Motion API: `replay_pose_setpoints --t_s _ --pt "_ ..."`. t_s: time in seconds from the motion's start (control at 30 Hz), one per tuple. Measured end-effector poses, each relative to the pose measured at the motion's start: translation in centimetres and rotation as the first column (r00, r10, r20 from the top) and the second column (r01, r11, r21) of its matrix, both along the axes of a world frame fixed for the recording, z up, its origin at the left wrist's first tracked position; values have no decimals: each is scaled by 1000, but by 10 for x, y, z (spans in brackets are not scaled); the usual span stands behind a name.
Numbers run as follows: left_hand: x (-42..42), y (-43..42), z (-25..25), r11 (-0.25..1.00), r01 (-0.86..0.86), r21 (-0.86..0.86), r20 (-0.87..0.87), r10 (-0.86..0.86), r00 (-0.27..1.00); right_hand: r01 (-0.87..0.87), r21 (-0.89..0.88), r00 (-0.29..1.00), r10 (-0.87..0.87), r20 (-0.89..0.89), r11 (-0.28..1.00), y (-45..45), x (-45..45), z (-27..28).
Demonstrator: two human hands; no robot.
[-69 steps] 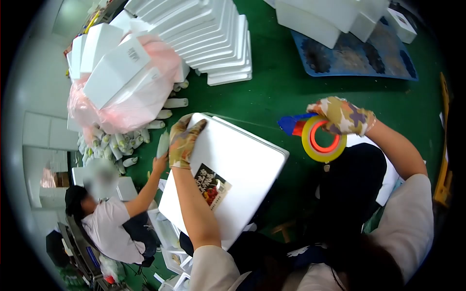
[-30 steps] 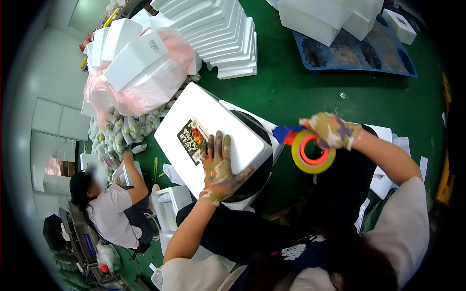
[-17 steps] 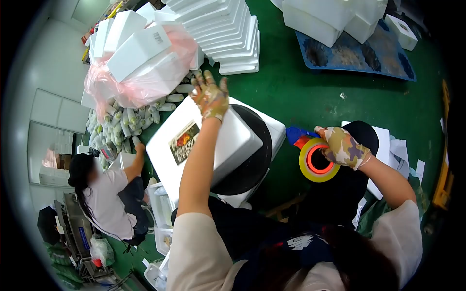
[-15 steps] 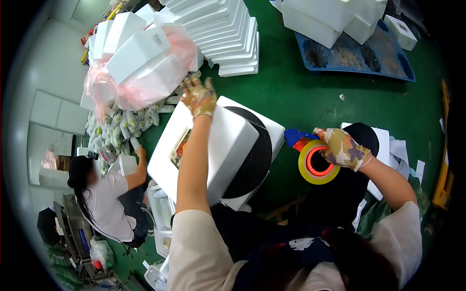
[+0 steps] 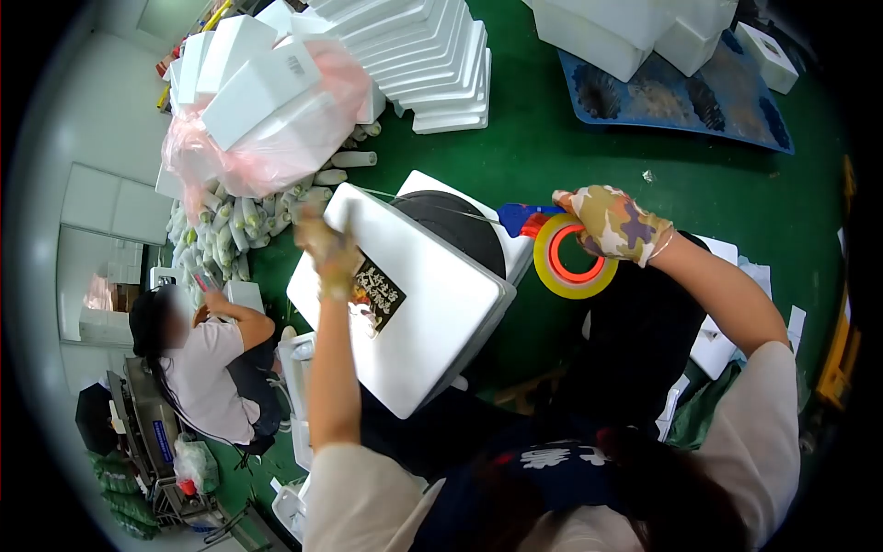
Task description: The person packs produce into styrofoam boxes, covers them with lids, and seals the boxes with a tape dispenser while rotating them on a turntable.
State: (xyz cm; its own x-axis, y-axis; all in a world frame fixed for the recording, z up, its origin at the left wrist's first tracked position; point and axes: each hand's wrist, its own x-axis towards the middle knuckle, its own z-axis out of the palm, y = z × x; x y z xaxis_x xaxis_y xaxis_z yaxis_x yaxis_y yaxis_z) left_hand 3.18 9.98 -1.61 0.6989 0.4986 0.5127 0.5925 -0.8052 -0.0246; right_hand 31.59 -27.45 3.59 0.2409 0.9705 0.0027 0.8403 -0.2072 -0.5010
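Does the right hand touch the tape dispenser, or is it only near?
Touching. The head view shows the right hand, in its camouflage glove, closed on the tape dispenser.

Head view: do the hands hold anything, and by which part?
Right hand: tape dispenser, by the part behind its blue tip. Left hand: blurred at the box; hold unclear.
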Motion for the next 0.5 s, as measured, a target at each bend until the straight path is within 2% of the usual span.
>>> replay_pose_setpoints --t_s 0.07,0.1,0.13,0.17,0.2,0.33,0.43,0.5 --pt "35 -127 20 966 -87 -245 -216 34 976 -16 22 1000 16 18 1000 -6 -1 -6" --pt "29 -137 23 959 -107 -263 -233 45 971 -44 68 999 43 20 997 -14 -2 -11" --pt "31 -138 25 961 -49 -273 -205 -9 979 -58 130 998 55 28 990 -14 -4 -6" --pt "35 -140 27 958 17 -288 -176 -70 982 -51 -59 998 49 -36 997 -19 -9 3" --pt "33 -144 31 964 20 -266 -198 -75 977 -76 -21 996 74 -58 997 -34 -13 -2" --pt "33 -149 31 983 -43 -181 -244 -2 970 -164 -239 986 151 -72 957 -95 -43 6" --pt "32 -150 30 975 -68 -210 -251 14 968 -161 -272 975 111 -190 949 -106 -65 10" --pt "33 -151 32 971 -77 -227 -231 23 973 -205 -345 969 140 -205 916 -93 -73 15"
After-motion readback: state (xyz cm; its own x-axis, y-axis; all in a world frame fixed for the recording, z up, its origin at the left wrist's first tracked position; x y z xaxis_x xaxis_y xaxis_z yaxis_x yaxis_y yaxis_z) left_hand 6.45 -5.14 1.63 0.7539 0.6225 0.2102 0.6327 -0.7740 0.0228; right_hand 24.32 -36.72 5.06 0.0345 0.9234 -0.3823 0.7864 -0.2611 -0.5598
